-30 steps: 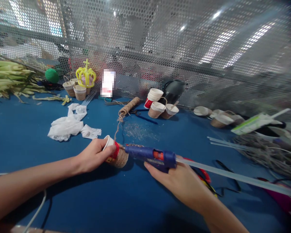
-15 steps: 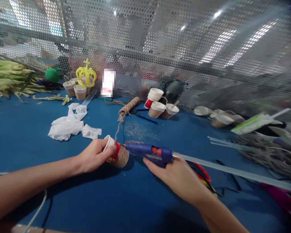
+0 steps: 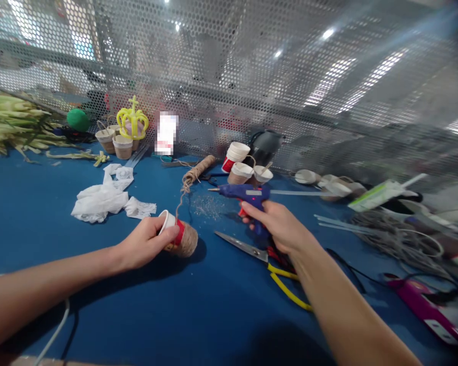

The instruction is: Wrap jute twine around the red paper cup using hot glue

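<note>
My left hand (image 3: 147,241) grips a paper cup (image 3: 185,239) lying tilted on its side, thumb over its red band. Brown twine covers the cup's lower part. From the cup a strand runs up to a bundle of twine (image 3: 199,170) farther back. My right hand (image 3: 280,223) is wrapped around the handle of a blue glue gun (image 3: 244,192), a clear glue stick jutting from its rear. The metal nozzle points left, apart from the cup. Scissors (image 3: 252,250) with yellow handles lie below the gun, partly hidden by my right forearm.
White crumpled strips (image 3: 101,201) lie at left, green husks (image 3: 11,119) behind them. Twine-wrapped cups (image 3: 240,173) stand along the perforated metal screen (image 3: 198,76). At right are loose glue sticks (image 3: 339,224), grey cord (image 3: 389,234) and a purple power strip (image 3: 423,305).
My right hand has drawn the glue gun up and away to the right from the cup, uncovering the scissors. My left hand keeps its hold on the cup; the view has shifted slightly.
</note>
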The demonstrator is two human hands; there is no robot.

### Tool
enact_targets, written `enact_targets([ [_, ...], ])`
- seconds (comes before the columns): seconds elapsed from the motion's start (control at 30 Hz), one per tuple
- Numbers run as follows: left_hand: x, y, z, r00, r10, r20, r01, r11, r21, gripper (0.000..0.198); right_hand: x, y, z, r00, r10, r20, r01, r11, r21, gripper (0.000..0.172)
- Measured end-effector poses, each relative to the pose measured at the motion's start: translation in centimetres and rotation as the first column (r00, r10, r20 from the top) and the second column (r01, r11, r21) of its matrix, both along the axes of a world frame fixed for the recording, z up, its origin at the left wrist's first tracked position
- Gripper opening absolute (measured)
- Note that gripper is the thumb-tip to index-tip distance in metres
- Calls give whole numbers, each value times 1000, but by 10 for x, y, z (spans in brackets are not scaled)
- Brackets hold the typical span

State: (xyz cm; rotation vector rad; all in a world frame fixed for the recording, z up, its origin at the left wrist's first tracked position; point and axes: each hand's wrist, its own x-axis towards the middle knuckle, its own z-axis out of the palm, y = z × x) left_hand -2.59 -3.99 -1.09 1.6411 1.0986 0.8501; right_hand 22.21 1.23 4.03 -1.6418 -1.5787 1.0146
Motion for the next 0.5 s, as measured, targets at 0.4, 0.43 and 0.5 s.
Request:
enact_targets([
  [0.4, -2, 0, 0, 997, -1, 83, 2, 1000, -12, 37, 8, 59, -36, 943, -116, 312, 106, 993, 48, 40],
  [0.43, -2, 0, 0, 997, 1, 78, 0, 1000, -8, 37, 6, 59, -36, 934, -119, 336, 99, 992, 76, 40],
  [0.5, -2, 0, 0, 997, 3, 72, -3, 1000, -1, 37, 1, 55, -34, 921, -130, 367, 82, 986, 143, 39],
])
